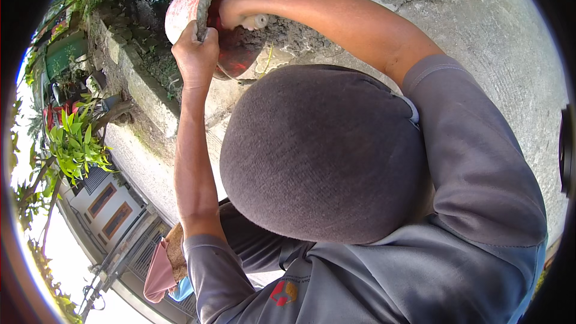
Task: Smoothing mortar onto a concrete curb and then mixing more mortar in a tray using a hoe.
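Note:
A red plastic bucket (186, 7), caked with pale grey residue, is tilted at the upper left with its mouth turned toward the right. My left hand (196, 57) grips its near rim, thumb and fingers closed over the edge. Inside the mouth, my right hand (231, 15) is closed round a tool with a pale, rounded handle end (256, 21). The rest of that tool is hidden by the hand and the bucket, so its kind does not show. Grey, crumbly wet-looking material (294, 35) lies beside the bucket mouth.
A dark grey cap (324, 150) hides the middle of the view. Rough concrete ground (498, 54) spreads to the right. A low concrete curb (141, 84) runs along the left, with leafy plants (75, 144) beyond. A building with brown-framed windows (108, 210) stands at lower left.

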Available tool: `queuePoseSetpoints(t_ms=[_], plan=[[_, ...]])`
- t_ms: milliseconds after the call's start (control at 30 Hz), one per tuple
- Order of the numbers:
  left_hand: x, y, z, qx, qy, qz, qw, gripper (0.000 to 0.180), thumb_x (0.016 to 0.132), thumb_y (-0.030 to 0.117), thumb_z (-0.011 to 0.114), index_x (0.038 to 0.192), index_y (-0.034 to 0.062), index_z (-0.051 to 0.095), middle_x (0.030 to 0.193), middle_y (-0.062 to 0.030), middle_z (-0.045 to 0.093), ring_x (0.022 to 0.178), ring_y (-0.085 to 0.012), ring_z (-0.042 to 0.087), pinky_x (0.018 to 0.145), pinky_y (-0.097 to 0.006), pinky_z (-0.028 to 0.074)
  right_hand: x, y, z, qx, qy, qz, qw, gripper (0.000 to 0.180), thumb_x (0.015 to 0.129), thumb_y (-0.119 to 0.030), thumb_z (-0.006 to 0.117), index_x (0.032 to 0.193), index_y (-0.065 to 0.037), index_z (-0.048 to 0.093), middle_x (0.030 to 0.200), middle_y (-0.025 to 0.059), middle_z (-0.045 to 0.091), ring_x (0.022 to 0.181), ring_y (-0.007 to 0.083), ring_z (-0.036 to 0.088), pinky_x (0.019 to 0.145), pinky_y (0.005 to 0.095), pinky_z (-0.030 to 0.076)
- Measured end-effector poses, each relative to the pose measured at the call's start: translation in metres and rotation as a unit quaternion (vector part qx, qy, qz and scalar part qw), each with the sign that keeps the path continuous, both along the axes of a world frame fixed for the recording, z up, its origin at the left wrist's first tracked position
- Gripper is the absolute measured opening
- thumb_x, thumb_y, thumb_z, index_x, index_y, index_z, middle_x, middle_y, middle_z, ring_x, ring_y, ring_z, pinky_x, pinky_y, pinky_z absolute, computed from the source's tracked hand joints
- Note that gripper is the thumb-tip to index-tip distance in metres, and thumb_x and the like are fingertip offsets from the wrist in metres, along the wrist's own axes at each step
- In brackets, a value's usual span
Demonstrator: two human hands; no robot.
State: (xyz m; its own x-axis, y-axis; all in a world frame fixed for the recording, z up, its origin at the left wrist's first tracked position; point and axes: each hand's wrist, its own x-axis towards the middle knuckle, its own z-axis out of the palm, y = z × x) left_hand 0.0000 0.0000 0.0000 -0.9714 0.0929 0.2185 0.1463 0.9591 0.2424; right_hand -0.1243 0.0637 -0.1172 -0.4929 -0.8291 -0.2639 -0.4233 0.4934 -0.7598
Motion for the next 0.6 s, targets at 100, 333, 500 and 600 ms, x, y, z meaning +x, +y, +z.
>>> queuePoseSetpoints(t_ms=[100,333,500,600], plan=[[-0.006,0.037,-0.019,0.04,-0.037,-0.03,0.998,0.013,0.079,0.006,0.064,0.075,-0.002,0.055,0.068,-0.0214,0.059,0.056,-0.0296,0.056,0.06,-0.039,0.049,0.006,0.051,-0.026,0.062,0.041,-0.064,0.995,0.03,0.085,-0.014,0.058,0.107,-0.003,0.074,0.106,0.0201,0.073,0.095,0.0318,0.07,0.078,0.0472,0.055],[-0.007,0.053,-0.017,0.004,-0.016,-0.07,0.997,0.013,0.081,0.007,0.065,0.079,-0.0022,0.056,0.073,-0.0215,0.06,0.067,-0.0396,0.062,0.064,-0.044,0.05,0.041,0.092,-0.004,-0.026,0.099,-0.106,0.989,0.036,0.09,-0.017,0.056,0.124,-0.009,0.069,0.121,0.0159,0.069,0.113,0.0317,0.067,0.092,0.0434,0.054],[-0.007,0.067,-0.018,-0.036,-0.019,-0.098,0.994,0.011,0.08,0.008,0.067,0.083,0.0009,0.06,0.08,-0.0186,0.064,0.073,-0.0399,0.065,0.067,-0.047,0.053,0.042,0.118,-0.005,-0.042,0.056,-0.213,0.975,0.033,0.09,-0.014,0.054,0.119,-0.008,0.07,0.118,0.0157,0.071,0.112,0.0307,0.067,0.091,0.0436,0.054],[-0.005,0.075,-0.024,-0.047,-0.005,-0.125,0.991,0.011,0.08,0.008,0.067,0.082,0.0024,0.059,0.077,-0.016,0.063,0.07,-0.0374,0.065,0.065,-0.046,0.053,0.062,0.112,-0.022,0.082,0.138,-0.042,0.986,0.034,0.09,-0.017,0.055,0.12,-0.015,0.07,0.117,0.0086,0.072,0.111,0.0291,0.067,0.09,0.0436,0.055]])
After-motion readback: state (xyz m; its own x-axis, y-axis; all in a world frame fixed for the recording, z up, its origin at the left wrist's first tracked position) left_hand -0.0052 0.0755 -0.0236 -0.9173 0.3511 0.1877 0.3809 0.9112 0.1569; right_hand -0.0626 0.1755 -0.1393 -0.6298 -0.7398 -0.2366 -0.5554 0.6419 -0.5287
